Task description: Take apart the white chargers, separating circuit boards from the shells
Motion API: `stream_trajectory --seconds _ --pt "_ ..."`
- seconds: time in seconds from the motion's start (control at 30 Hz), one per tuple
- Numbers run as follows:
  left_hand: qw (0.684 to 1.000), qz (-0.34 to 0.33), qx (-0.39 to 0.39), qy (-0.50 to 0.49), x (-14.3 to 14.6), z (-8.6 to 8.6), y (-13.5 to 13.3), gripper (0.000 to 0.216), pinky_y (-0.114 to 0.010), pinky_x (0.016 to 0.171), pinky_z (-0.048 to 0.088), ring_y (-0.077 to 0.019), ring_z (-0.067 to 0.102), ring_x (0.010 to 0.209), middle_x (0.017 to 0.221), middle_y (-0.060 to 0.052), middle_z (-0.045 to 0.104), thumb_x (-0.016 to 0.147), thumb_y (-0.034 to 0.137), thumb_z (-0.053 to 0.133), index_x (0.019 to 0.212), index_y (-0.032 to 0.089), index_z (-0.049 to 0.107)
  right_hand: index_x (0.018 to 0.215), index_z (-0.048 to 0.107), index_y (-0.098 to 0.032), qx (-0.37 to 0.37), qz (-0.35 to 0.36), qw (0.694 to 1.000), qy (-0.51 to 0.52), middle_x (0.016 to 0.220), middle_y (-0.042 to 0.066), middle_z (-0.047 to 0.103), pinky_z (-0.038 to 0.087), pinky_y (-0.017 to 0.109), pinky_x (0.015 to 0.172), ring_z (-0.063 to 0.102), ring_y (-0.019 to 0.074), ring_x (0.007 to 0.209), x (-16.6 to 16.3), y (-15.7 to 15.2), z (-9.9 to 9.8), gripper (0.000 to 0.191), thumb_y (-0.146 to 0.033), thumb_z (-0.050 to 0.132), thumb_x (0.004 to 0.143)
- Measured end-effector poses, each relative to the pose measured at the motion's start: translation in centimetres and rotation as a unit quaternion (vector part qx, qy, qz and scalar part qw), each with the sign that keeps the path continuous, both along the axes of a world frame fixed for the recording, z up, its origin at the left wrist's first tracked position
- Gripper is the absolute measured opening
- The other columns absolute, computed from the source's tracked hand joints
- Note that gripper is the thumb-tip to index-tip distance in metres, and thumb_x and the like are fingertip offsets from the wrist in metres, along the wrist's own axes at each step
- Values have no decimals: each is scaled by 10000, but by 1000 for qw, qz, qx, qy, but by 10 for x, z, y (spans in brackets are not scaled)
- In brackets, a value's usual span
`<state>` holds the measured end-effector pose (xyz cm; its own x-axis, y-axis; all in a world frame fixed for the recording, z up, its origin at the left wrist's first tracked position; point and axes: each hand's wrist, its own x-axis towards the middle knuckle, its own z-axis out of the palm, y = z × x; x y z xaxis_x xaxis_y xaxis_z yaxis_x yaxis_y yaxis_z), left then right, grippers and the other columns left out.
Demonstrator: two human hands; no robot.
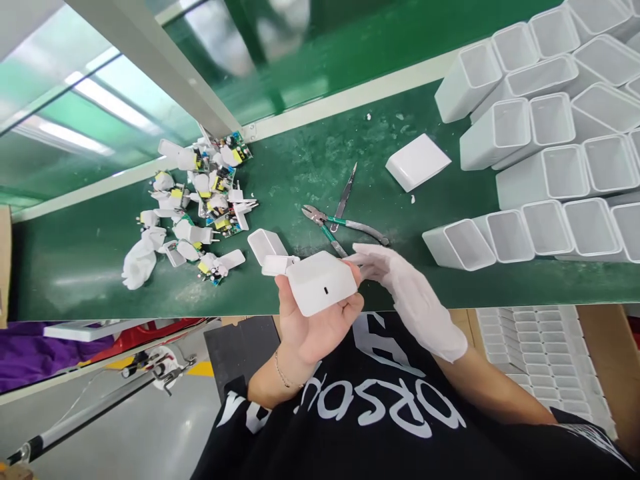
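My bare left hand [310,327] is wrapped round a white charger housing [323,283] with a small port slot facing me, held just above the near edge of the green bench [300,167]. My right hand [405,287] wears a white glove; its fingers are stretched out and touch the right side of the housing. Another white housing part [267,245] and a small white cap [277,265] lie just left of the held piece. Green-handled cutters [345,228] and tweezers [345,197] lie on the bench right behind my hands.
A heap of white plug parts and small circuit boards [200,207] lies at the left. A single white shell [417,161] rests mid-bench. Several empty white shells [545,133] are stacked at the right. A tray of white parts [540,360] sits below the bench's right edge.
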<state>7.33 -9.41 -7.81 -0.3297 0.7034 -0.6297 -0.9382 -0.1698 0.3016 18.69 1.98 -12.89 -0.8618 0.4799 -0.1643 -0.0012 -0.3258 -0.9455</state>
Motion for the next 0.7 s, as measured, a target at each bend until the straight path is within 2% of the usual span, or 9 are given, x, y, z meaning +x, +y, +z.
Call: stream_trajectory --seconds 0.17,0.27,0.3,0.33,0.43,0.5,0.57,0.6,0.7 --pt "998 -24 -37 52 3 -2 -1 664 -328 795 541 -280 645 1200 1111 -60 664 631 846 767 972 282 685 1297 666 -346 16 -8 1000 -11 1276 -21 710 541 275 974 676 145 1106 5 -5 -5 337 -454 405 1113" --pt "957 -31 -43 284 4 -5 -13 659 -404 856 567 -281 709 1069 1130 -56 700 740 835 690 1130 304 662 1250 689 -301 73 -27 997 -4 1202 -7 735 554 264 939 696 129 1011 8 -3 -3 329 -396 401 1121" --pt "907 -12 -50 418 2 -6 -19 659 -422 877 567 -275 724 1021 1134 -48 711 763 806 697 1199 315 641 1230 697 -285 103 -40 994 -4 1160 -4 745 559 257 920 699 122 972 8 -2 -2 329 -382 401 1122" --pt "825 22 -59 561 0 -7 -26 673 -437 897 559 -268 732 974 1133 -35 720 768 773 723 1259 326 615 1210 703 -269 135 -56 989 -7 1120 -1 752 563 247 899 701 116 940 9 0 -1 328 -370 404 1121" --pt "528 90 -92 840 -13 -12 -43 741 -437 883 514 -257 714 899 1081 -13 743 751 670 808 1354 309 574 1152 716 -221 210 -105 972 -22 1050 15 762 577 222 836 709 112 893 10 7 0 317 -353 430 1112" --pt "449 -6 -143 882 -21 -15 -51 634 -415 837 474 -252 690 906 1058 -29 755 797 567 817 1316 272 601 1127 717 -199 231 -122 965 -27 1030 27 762 582 217 818 712 112 871 10 10 -1 323 -344 429 1109" --pt "442 -132 -190 867 -25 -19 -57 511 -398 811 440 -245 672 925 1064 -48 758 844 493 799 1261 259 621 1110 716 -187 237 -116 964 -32 1011 32 760 584 216 818 714 112 863 9 11 -3 326 -321 418 1108" --pt "449 -149 -200 858 -26 -20 -59 513 -397 809 435 -248 663 932 1080 -57 754 845 504 795 1258 260 616 1104 715 -184 241 -106 964 -32 1003 33 760 583 214 819 714 112 863 8 11 -4 322 -306 417 1106" --pt "476 -100 -204 850 -25 -23 -66 606 -402 808 444 -272 640 962 1106 -82 738 831 611 767 1289 255 590 1087 715 -181 264 -84 960 -26 1000 35 764 578 217 847 718 118 893 6 9 -7 297 -261 429 1092"
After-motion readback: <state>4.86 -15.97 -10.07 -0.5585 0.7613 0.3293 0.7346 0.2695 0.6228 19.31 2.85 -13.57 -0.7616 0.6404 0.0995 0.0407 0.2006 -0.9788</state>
